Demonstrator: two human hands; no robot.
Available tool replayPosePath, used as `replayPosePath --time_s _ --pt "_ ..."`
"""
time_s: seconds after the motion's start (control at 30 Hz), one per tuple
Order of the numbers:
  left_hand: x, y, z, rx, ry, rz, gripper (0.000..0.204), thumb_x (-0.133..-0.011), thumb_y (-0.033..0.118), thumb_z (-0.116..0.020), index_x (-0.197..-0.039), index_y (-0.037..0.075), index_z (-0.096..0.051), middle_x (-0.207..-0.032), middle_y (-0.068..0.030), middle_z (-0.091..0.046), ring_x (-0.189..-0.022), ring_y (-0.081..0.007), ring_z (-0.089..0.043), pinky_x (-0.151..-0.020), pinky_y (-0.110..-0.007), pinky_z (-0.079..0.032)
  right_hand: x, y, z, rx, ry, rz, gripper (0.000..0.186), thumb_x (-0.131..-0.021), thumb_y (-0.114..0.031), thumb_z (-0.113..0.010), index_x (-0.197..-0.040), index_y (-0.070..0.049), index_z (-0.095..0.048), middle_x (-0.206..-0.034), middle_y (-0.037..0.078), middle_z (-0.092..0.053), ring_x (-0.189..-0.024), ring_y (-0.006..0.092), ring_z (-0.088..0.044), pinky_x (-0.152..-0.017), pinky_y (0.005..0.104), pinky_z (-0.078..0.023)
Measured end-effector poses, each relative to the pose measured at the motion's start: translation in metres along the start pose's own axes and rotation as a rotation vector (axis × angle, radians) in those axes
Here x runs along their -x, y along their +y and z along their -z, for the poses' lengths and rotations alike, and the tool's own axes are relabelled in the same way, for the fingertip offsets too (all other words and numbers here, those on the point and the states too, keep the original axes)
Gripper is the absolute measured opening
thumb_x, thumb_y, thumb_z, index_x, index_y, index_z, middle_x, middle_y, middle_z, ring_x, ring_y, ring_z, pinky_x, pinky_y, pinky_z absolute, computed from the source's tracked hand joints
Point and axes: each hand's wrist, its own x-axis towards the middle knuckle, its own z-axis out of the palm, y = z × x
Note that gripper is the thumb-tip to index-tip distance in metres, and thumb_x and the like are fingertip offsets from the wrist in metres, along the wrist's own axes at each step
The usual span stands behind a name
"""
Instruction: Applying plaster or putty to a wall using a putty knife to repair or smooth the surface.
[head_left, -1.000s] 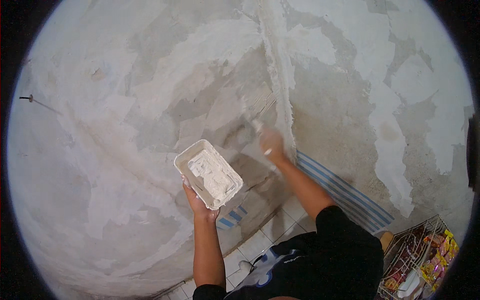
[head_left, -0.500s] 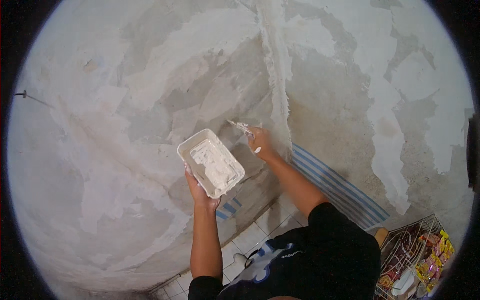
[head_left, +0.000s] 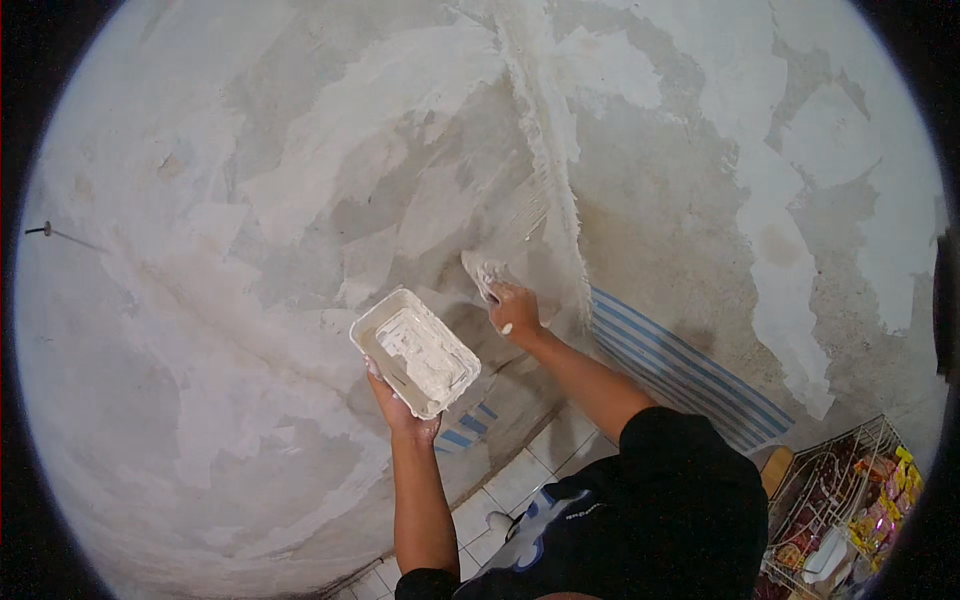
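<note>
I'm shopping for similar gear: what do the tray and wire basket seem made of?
Tray: probably plastic, dull off-white, from its thin rim and rounded corners; paste coats part. Wire basket: likely metal, with a pale finish, from its slender bars.

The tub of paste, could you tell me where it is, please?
In the head view, the tub is left of centre, in the left hand, left of the right hand.

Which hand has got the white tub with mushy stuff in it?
The left hand: it holds the tub. The right hand is different, gripping a tool smeared with whitish goo.
</note>
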Motion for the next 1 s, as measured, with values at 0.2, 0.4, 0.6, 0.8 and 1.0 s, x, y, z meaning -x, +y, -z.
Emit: replayPosePath --time_s 0.2,0.4,0.6,0.8,1.0 --pt "0.003 0.002 0.001 -0.012 0.023 0.016 0.061 -0.091 0.054 -0.036 -0.132 0.01 -0.039 -0.127 -0.0091 -0.048 -0.111 -0.029 -0.053 -0.09 -0.044 -0.048 -0.062 0.069 0.058 0.192 0.112 -0.434 0.025 -0.082 -0.021 -0.054 -0.097 -0.005 -0.064 -0.087 0.021 -0.064 -0.08 0.0406 -0.06 -0.072 0.0465 -0.047" --pt "0.0 -0.003 0.015 -0.022 0.054 0.037 0.06 -0.092 0.054 -0.036 -0.132 0.01 -0.039 -0.125 -0.0091 -0.05 -0.11 -0.0288 -0.054 -0.09 -0.044 -0.048 -0.121 0.118 0.073 0.214 0.173 -0.429 0.038 -0.076 -0.019 -0.06 -0.112 -0.007 -0.061 -0.086 0.021 -0.064 -0.085 0.0372 -0.061 -0.076 0.0469 -0.047" --pt "-0.002 0.0 -0.005 -0.023 0.087 0.042 0.061 -0.092 0.054 -0.036 -0.134 0.01 -0.038 -0.126 -0.0092 -0.05 -0.11 -0.0287 -0.054 -0.09 -0.044 -0.048 -0.011 0.06 0.001 0.202 -0.147 -0.367 0.031 -0.074 -0.015 -0.059 -0.103 -0.007 -0.065 -0.093 0.019 -0.065 -0.087 0.0351 -0.061 -0.08 0.0427 -0.048" --pt "0.003 0.007 -0.004 -0.032 0.054 0.077 0.061 -0.091 0.055 -0.037 -0.134 0.011 -0.038 -0.129 -0.0093 -0.048 -0.112 -0.0295 -0.052 -0.09 -0.045 -0.048 0.004 0.044 0.011 -0.033 -0.215 -0.21 0.028 -0.078 -0.017 -0.055 -0.101 -0.003 -0.065 -0.097 0.02 -0.064 -0.091 0.0355 -0.061 -0.082 0.0415 -0.048" --pt "-0.001 -0.003 0.014 -0.009 0.074 0.099 0.062 -0.091 0.057 -0.037 -0.133 0.011 -0.04 -0.128 -0.0071 -0.049 -0.114 -0.0271 -0.051 -0.093 -0.044 -0.045 -0.046 0.122 0.041 0.128 0.103 -0.648 0.031 -0.083 -0.017 -0.056 -0.11 -0.002 -0.061 -0.093 0.022 -0.064 -0.087 0.0381 -0.061 -0.079 0.0428 -0.047"
